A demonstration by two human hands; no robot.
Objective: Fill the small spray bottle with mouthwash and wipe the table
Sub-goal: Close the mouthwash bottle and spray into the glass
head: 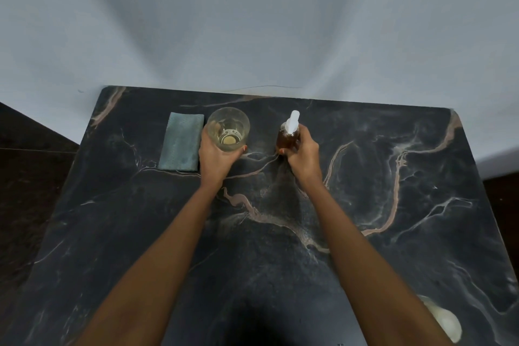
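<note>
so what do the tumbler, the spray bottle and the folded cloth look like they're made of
Tumbler: clear glass, seemingly; its base shows through the wall. Spray bottle: translucent amber body, glass or plastic, with a matte white plastic-looking sprayer. Cloth: soft teal fabric with fine texture, probably microfibre.

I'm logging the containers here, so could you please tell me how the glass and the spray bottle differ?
The glass is wide, clear and open-topped; the spray bottle is narrow, amber and capped with a white sprayer. The left hand holds the glass; the right hand holds the spray bottle. Both stand upright on the table.
</note>
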